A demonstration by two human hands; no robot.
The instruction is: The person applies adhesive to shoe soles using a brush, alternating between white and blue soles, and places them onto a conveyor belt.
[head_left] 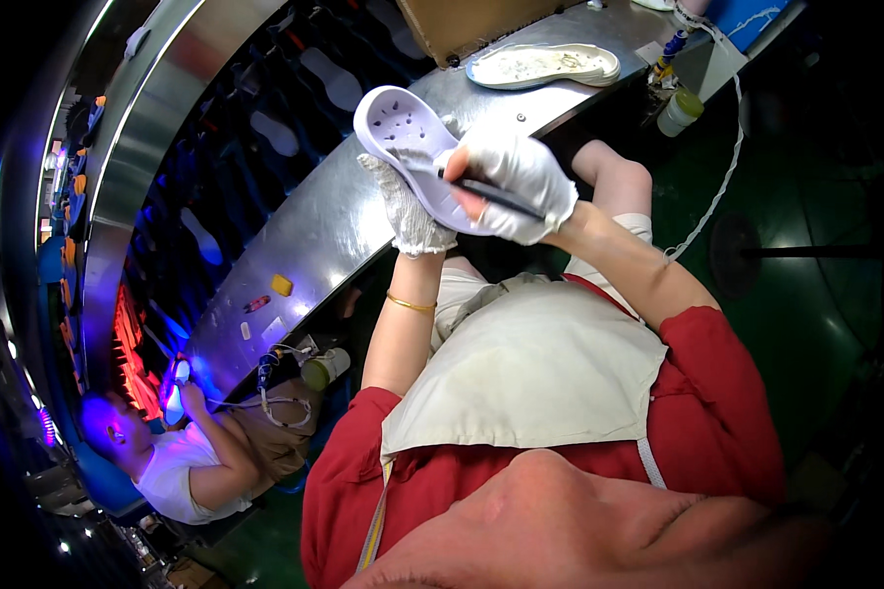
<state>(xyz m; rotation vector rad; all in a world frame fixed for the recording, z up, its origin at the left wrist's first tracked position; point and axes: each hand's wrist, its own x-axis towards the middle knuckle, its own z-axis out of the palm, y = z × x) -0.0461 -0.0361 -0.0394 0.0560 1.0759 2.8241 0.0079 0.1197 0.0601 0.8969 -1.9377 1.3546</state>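
Head view: I see the left hand (410, 211), gloved, gripping a lavender shoe sole (403, 133) from below, by the metal bench (314, 211); gloved right hand (525, 177) clasps a dark-handled tool (501, 196) over it; white sole (540, 67) lies on the bench

Here it is, the lavender sole-shaped shoe piece (413, 139), held up on a slant, broad end towards eleven o'clock and peppered with small dark holes, the other end towards five! And over it, a slim black tool (502, 197), angled from ten o'clock to four.
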